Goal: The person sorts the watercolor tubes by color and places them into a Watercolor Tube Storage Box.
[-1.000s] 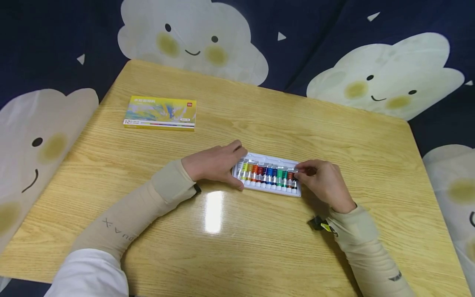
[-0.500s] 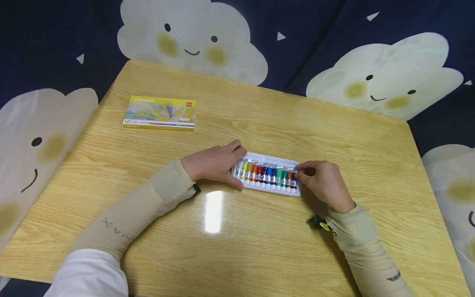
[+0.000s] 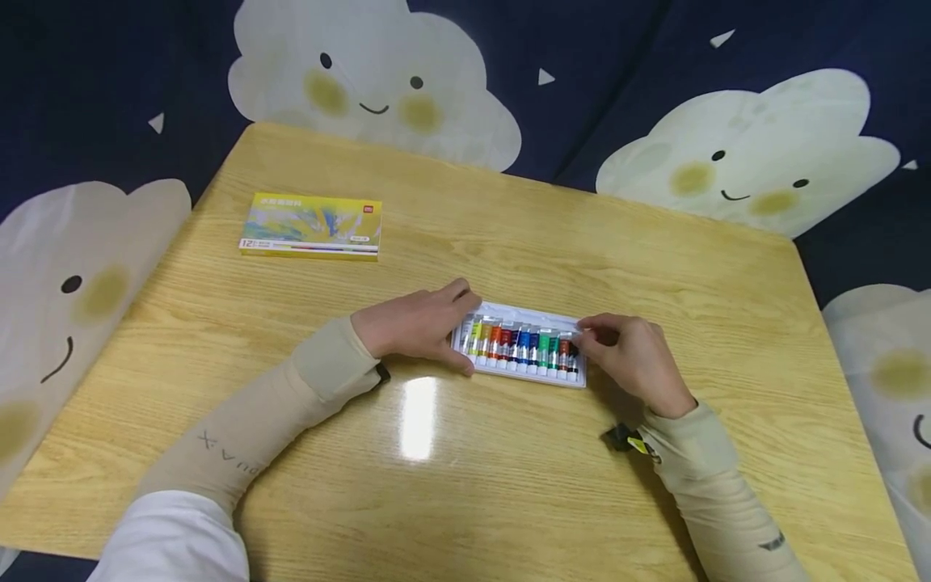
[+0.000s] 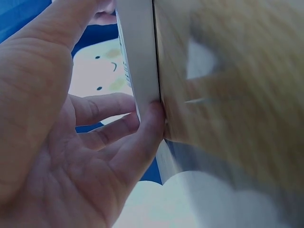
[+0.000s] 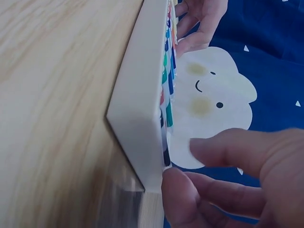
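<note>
A white plastic tray [image 3: 524, 379] lies on the table with a row of small paint tubes [image 3: 534, 346] in it, their colours running from white and yellow at the left to black at the right. My left hand [image 3: 418, 323] grips the tray's left end, thumb at the near side and fingers at the far side. At the right end, my right hand [image 3: 640, 356] has bent fingers against the far right corner, by the black tube [image 5: 165, 151]. In the right wrist view a gap shows between thumb and index finger, and the index fingertip [image 5: 178, 190] touches the tray.
A yellow paint box [image 3: 313, 226] with a printed lid lies flat at the back left of the wooden table [image 3: 494, 501]. Behind the table hangs a dark blue cloth [image 3: 567, 32] with cloud faces.
The head view has shifted very slightly. Both hands stay at the tray's ends, and the tubes keep their places.
</note>
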`<state>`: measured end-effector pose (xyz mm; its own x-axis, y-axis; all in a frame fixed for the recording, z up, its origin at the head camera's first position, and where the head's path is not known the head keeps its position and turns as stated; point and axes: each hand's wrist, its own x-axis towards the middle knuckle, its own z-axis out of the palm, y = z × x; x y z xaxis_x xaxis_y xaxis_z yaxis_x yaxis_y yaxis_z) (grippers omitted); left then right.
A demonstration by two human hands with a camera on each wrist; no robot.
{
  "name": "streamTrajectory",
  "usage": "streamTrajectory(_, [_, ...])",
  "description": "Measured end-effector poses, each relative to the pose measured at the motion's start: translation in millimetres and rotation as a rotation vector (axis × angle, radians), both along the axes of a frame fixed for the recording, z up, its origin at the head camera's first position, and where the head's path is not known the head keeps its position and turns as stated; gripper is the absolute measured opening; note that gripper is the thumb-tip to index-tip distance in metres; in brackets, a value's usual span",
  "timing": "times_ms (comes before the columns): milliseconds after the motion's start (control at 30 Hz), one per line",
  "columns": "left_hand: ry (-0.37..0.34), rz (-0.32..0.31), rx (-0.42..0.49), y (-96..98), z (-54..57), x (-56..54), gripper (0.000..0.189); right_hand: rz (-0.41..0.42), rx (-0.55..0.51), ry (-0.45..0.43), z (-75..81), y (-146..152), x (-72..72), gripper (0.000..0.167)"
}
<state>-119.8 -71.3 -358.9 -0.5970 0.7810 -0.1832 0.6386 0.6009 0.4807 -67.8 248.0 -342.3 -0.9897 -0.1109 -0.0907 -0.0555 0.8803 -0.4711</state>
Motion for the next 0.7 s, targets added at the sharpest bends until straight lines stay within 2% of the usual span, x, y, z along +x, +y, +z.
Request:
streamTrajectory(167, [-0.010,0.009,0.016,-1.8,-4.3,-0.8,0.095,-0.001,-0.027,0.030,-7.9,7.6,-0.6,0.029])
streamTrajectory(400, [-0.092,0.049,0.027,-9.2,-9.7,-2.1,0.109,-0.052,-0.105,0.112,-22.6,24.0,0.5,0.028])
streamTrajectory(467, [-0.109,0.077,0.046,-13.2,-10.8,-1.0,0.111,-0.075,-0.128,0.140,-23.7,27.9,1.8,0.028])
streamTrajectory(600, [-0.080,0.138,0.112,-27.2,-5.5,0.9,0.108,-0.130,-0.177,0.184,-22.5,35.8,4.7,0.030])
streamTrajectory(700, [-0.023,0.190,0.165,-44.2,6.2,0.1,0.101,-0.163,-0.195,0.213,-20.3,42.5,6.4,0.031])
